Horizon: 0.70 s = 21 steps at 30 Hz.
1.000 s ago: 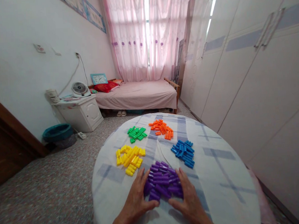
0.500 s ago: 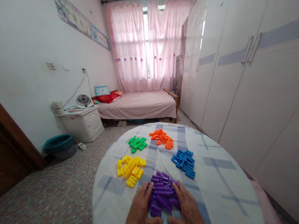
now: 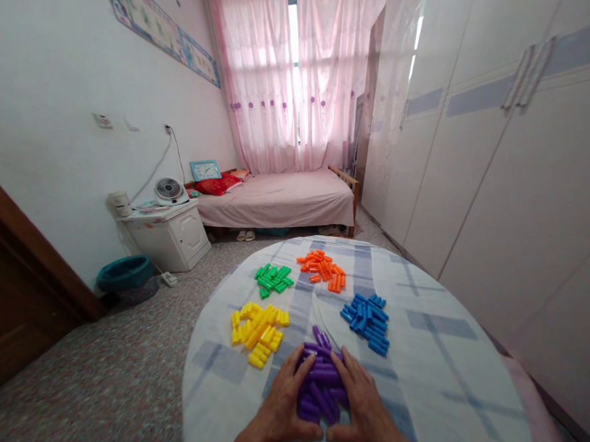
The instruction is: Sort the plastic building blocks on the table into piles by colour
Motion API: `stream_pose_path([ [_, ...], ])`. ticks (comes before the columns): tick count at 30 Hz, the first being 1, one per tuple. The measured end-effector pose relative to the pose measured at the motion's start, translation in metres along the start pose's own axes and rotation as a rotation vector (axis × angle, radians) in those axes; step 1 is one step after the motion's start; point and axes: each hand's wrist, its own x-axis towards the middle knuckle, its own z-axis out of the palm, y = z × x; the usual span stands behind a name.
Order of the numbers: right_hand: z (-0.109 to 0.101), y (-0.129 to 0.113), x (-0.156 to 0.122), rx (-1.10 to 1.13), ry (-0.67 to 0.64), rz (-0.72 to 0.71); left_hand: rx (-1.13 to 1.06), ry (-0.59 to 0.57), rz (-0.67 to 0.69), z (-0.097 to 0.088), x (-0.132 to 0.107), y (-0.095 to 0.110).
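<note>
A heap of short purple plastic tubes [image 3: 323, 378] lies on the round table near its front edge. My left hand [image 3: 286, 398] is curved against the heap's left side, fingertips on the upper tubes. On the right side my right hand [image 3: 362, 397] is curved in the same way, so the heap is pressed between both palms. The thumbs lie near each other at the front. Parts of the heap are hidden by the fingers. A couple of purple tubes stick out beyond the fingertips at the far side.
On the checked tablecloth [image 3: 434, 379] lie separate piles of yellow tubes [image 3: 259, 330], green tubes [image 3: 273, 279], orange tubes [image 3: 323, 270] and blue tubes [image 3: 366, 320]. Beyond the table stand a bed [image 3: 283, 198], a white cabinet [image 3: 171, 238] and a wardrobe [image 3: 483, 189].
Both hands have closed in around the purple heap, which is now narrower, and the fingers reach farther over it. The camera view has tilted down slightly.
</note>
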Motion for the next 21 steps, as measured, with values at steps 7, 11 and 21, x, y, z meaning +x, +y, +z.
stream_pose_path([
  [7,0.003,0.012,0.020,0.088,0.006,-0.091,-0.043,0.126,-0.021,0.003,0.008,0.004],
  [11,-0.002,0.017,0.035,0.229,0.010,-0.127,-0.156,0.260,-0.157,0.000,0.025,0.016],
  [21,-0.005,0.015,0.105,0.547,0.237,0.147,-0.463,0.511,-0.519,-0.014,0.107,0.039],
])
